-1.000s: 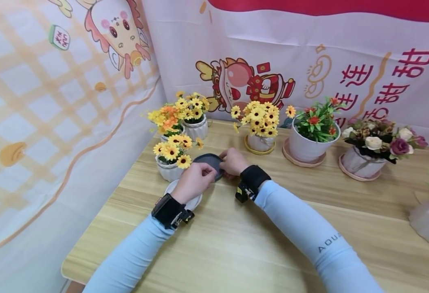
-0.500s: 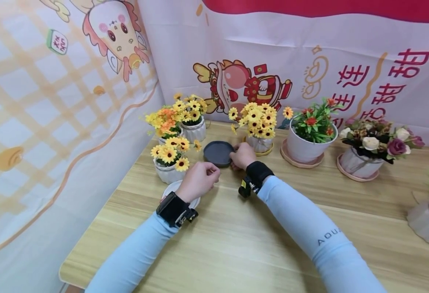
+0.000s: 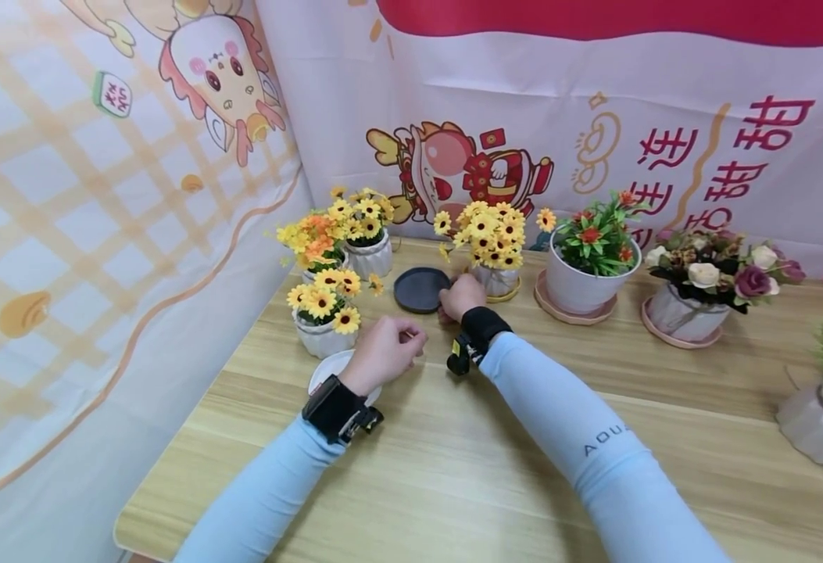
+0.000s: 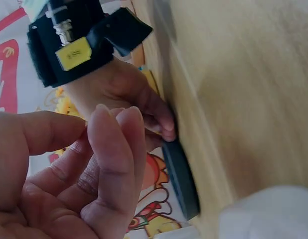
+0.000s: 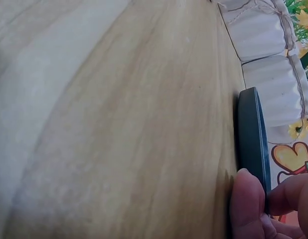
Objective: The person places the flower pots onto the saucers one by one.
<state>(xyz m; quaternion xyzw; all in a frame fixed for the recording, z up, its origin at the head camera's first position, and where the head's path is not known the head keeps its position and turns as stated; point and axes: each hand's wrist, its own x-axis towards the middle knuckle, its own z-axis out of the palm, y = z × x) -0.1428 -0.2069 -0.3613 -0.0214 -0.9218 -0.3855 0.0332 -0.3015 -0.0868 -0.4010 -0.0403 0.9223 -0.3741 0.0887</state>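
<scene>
A dark grey round saucer lies on the wooden table, between the yellow-flower pots. My right hand pinches its right rim; in the right wrist view the thumb and a finger stand on either side of the rim. My left hand hovers nearer to me, fingers loosely curled, holding nothing. Its thumb and fingertips come together in the left wrist view, apart from the saucer. Under the left wrist, partly hidden, is a white saucer, beside a white pot of small sunflowers.
Two more potted flowers, one orange and one yellow, stand at the back left. Along the back right are a sunflower pot on a yellow saucer, a red-flowered plant and a rose pot. Another pot stands far right.
The dark saucer has shifted back and to the right with my right hand at its rim. My left hand has come away from it and now sits slightly nearer to me.
</scene>
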